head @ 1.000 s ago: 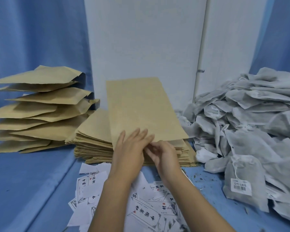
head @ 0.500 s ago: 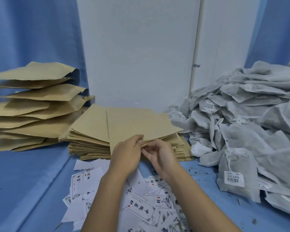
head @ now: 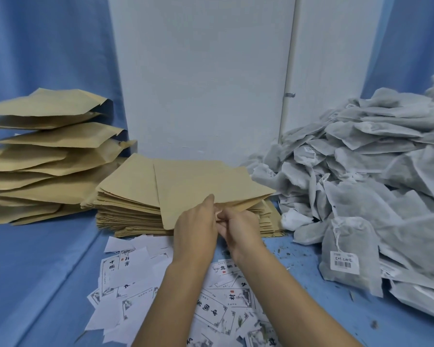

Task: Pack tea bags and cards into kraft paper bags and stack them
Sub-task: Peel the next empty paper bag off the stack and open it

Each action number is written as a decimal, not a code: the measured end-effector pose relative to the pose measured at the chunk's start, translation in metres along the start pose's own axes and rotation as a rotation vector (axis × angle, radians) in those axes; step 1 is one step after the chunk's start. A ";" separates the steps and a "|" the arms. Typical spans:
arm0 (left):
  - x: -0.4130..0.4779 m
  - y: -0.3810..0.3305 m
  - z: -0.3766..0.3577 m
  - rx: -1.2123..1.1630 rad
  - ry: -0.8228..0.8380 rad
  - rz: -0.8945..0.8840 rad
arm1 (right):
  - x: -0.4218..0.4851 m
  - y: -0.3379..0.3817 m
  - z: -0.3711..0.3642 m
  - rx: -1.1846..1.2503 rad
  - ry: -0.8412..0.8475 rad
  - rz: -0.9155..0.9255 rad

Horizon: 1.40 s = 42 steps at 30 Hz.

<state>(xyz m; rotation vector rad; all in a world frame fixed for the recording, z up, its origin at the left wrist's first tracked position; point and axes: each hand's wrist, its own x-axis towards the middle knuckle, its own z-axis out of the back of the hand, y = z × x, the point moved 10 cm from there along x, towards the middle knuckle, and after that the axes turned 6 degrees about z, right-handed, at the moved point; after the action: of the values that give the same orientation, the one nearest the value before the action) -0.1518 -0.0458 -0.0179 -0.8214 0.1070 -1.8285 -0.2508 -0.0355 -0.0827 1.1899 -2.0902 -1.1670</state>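
Note:
A flat kraft paper bag (head: 201, 186) lies tilted low over the stack of empty kraft bags (head: 128, 204) at the centre. My left hand (head: 196, 229) and my right hand (head: 238, 226) both pinch its near edge, fingertips meeting at the bag's mouth. White printed cards (head: 125, 274) lie scattered on the blue cloth beneath my forearms. A heap of grey tea bags (head: 366, 176) fills the right side; one with a barcode label (head: 346, 254) lies nearest. Filled kraft bags (head: 45, 156) are piled at the left.
A white panel (head: 206, 71) stands upright behind the stacks, with blue cloth (head: 35, 271) covering the table and hanging behind. Loose tea crumbs dot the cloth near the tea bag heap.
The kraft bag, held upright a second ago, has been tipped down nearly flat over the stack. Both hands have closed in on its near edge.

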 end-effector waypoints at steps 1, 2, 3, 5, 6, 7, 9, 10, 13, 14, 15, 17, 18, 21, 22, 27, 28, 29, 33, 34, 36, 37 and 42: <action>0.000 0.001 0.003 -0.022 -0.018 0.015 | 0.000 0.001 0.002 -0.012 -0.010 0.007; 0.000 0.002 0.005 -0.044 -0.031 0.025 | 0.000 0.001 0.003 -0.022 -0.012 0.016; 0.001 0.003 0.006 -0.051 -0.032 0.030 | -0.001 0.002 0.003 -0.026 -0.007 0.022; 0.002 0.003 0.007 -0.003 -0.014 0.019 | -0.002 0.003 0.000 0.010 0.022 0.014; 0.002 0.001 0.010 0.041 -0.021 -0.002 | -0.002 0.002 -0.002 0.047 0.037 -0.003; 0.001 -0.001 0.015 0.084 -0.049 -0.030 | -0.002 0.000 -0.003 0.083 0.042 -0.024; -0.003 -0.007 0.028 0.115 -0.133 -0.098 | 0.000 -0.006 -0.003 0.129 0.028 -0.067; -0.005 -0.007 0.032 0.111 -0.166 -0.124 | 0.001 -0.008 -0.001 0.145 0.014 -0.083; -0.005 0.017 0.047 0.073 -0.264 -0.058 | 0.004 -0.009 0.013 0.169 -0.072 -0.117; -0.004 0.029 0.050 0.069 -0.288 -0.014 | 0.004 -0.008 0.021 0.173 -0.111 -0.120; -0.004 0.040 0.053 0.056 -0.295 0.030 | 0.004 -0.006 0.027 0.180 -0.147 -0.117; -0.003 0.050 0.053 0.038 -0.287 0.077 | 0.004 -0.003 0.035 0.200 -0.206 -0.095; -0.003 0.049 0.052 0.042 -0.275 0.078 | 0.002 -0.001 0.035 0.210 -0.228 -0.084; -0.001 0.047 0.045 0.044 -0.235 0.135 | -0.002 0.008 0.031 0.193 -0.244 -0.036; -0.001 0.048 0.045 0.029 -0.236 0.176 | -0.001 0.013 0.029 0.157 -0.227 0.001; -0.003 0.025 0.045 -0.139 -0.234 0.187 | -0.006 0.040 -0.014 -0.350 0.061 0.284; -0.004 0.018 0.041 -0.232 -0.211 0.183 | -0.010 0.044 -0.026 -0.419 0.122 0.339; -0.005 0.012 0.037 -0.345 -0.179 0.195 | -0.014 0.048 -0.036 -0.463 0.173 0.399; -0.004 0.032 0.022 -0.915 -0.128 0.496 | -0.030 0.069 -0.052 -0.643 0.299 0.606; -0.005 0.038 0.017 -1.113 -0.115 0.582 | -0.030 0.073 -0.050 -0.715 0.280 0.629; -0.007 0.045 0.011 -1.347 -0.118 0.658 | -0.029 0.076 -0.045 -0.882 0.234 0.682; -0.007 0.048 0.011 -1.385 -0.128 0.667 | -0.030 0.076 -0.045 -0.951 0.220 0.710; -0.004 0.061 0.002 -1.381 -0.112 0.717 | -0.029 0.080 -0.038 -0.948 0.146 0.805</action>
<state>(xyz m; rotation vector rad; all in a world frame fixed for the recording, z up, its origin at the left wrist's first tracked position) -0.1018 -0.0673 -0.0453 -1.5159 1.4917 -0.8208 -0.2455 -0.0068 0.0051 -0.0226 -1.3380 -1.3129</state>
